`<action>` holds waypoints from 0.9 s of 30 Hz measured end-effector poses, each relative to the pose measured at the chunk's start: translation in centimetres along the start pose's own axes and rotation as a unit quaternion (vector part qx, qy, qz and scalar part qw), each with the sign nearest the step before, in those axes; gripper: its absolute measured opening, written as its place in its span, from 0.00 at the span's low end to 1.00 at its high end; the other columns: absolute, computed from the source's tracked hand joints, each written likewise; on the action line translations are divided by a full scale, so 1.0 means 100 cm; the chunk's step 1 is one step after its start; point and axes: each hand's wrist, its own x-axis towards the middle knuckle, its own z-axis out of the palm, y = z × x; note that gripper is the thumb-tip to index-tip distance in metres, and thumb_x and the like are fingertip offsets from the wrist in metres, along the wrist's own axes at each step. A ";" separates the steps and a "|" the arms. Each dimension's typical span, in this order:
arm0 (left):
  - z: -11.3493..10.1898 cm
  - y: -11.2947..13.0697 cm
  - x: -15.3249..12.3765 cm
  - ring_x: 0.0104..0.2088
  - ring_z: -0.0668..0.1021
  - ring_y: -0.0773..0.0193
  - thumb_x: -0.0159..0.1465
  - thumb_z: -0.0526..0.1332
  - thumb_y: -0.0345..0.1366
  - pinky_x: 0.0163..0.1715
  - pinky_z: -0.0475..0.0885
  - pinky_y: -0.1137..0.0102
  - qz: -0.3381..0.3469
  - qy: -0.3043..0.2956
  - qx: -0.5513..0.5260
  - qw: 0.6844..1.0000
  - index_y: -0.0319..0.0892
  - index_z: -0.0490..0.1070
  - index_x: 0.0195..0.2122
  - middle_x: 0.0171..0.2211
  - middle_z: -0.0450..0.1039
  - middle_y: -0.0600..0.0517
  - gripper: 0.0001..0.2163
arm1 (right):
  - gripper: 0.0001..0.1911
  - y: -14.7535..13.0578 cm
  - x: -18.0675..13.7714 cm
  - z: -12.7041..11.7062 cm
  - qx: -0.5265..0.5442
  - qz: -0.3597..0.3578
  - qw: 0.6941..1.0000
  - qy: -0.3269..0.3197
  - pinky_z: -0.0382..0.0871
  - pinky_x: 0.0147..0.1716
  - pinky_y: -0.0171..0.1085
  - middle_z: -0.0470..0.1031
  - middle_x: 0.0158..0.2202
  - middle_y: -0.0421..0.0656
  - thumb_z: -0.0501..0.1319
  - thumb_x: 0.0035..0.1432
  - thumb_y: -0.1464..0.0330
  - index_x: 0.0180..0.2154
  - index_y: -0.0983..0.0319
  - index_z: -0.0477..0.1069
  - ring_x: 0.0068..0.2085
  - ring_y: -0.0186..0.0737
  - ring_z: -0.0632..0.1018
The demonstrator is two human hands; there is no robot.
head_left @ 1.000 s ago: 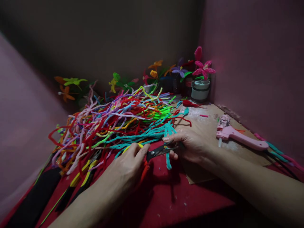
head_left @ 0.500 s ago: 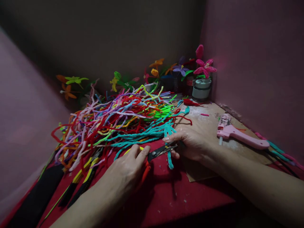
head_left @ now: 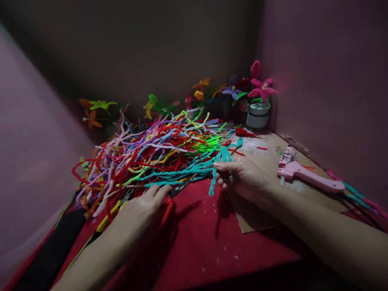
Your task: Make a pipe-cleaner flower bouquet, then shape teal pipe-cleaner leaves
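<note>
My left hand (head_left: 144, 208) is closed around the red-handled scissors (head_left: 167, 211), whose dark blades point right, towards the teal strands. Pinched in my right hand (head_left: 244, 174) is a bent teal pipe cleaner piece (head_left: 223, 155), with several limbs fanning down from a top point and one hanging loose on the left. Between the hands and behind them lies a row of long teal pipe cleaners (head_left: 178, 171), at the front of a large tangled pile of coloured pipe cleaners (head_left: 154, 139).
A pink glue gun (head_left: 312, 176) rests on the brown board (head_left: 273, 150) at the right. Yellow-and-black pliers (head_left: 104, 222) lie partly behind my left arm. Pipe cleaner flowers (head_left: 262, 89) stand along the back, one in a grey pot (head_left: 258, 116). Red cloth (head_left: 197, 242) covers the table.
My left hand has drawn the scissors left, away from the teal piece. My right hand still holds that piece, now slightly higher and turned, its loose limb swung left.
</note>
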 end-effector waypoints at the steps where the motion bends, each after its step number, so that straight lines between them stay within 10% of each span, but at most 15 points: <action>1: -0.001 0.001 0.001 0.29 0.75 0.66 0.61 0.47 0.28 0.26 0.68 0.74 -0.010 -0.016 0.000 1.000 0.44 0.63 0.50 0.38 0.70 0.47 0.18 | 0.07 0.000 -0.001 0.001 -0.002 -0.004 1.000 -0.007 0.62 0.16 0.29 0.71 0.17 0.39 0.63 0.44 0.70 0.21 0.67 0.67 0.17 0.29 0.70; 6: -0.011 0.013 0.008 0.31 0.75 0.65 0.61 0.51 0.33 0.28 0.69 0.74 0.052 -0.039 -0.031 0.997 0.45 0.66 0.48 0.35 0.71 0.48 0.14 | 0.08 0.004 -0.005 0.004 -0.031 -0.017 0.998 -0.049 0.60 0.17 0.29 0.70 0.18 0.38 0.64 0.45 0.69 0.23 0.66 0.67 0.18 0.29 0.70; 13: -0.017 0.045 0.027 0.36 0.75 0.66 0.63 0.51 0.33 0.33 0.70 0.73 0.140 0.195 -0.102 0.965 0.46 0.59 0.54 0.39 0.71 0.48 0.18 | 0.08 0.011 -0.009 0.010 -0.012 0.007 0.992 -0.124 0.59 0.19 0.29 0.69 0.19 0.38 0.63 0.46 0.68 0.24 0.66 0.67 0.19 0.28 0.68; 22: -0.019 0.064 0.037 0.30 0.76 0.70 0.61 0.55 0.33 0.30 0.72 0.77 0.107 0.203 -0.315 0.921 0.43 0.68 0.42 0.32 0.75 0.51 0.09 | 0.13 0.011 -0.008 0.009 -0.002 0.007 0.988 -0.156 0.58 0.20 0.30 0.66 0.21 0.38 0.61 0.49 0.61 0.26 0.65 0.66 0.21 0.28 0.65; 27: -0.015 0.051 0.036 0.44 0.75 0.63 0.61 0.52 0.27 0.42 0.72 0.69 0.257 0.239 -0.214 0.912 0.39 0.69 0.45 0.43 0.73 0.43 0.12 | 0.13 0.012 -0.006 0.007 -0.031 -0.011 0.992 -0.121 0.59 0.20 0.31 0.67 0.21 0.39 0.54 0.52 0.61 0.24 0.64 0.66 0.21 0.31 0.67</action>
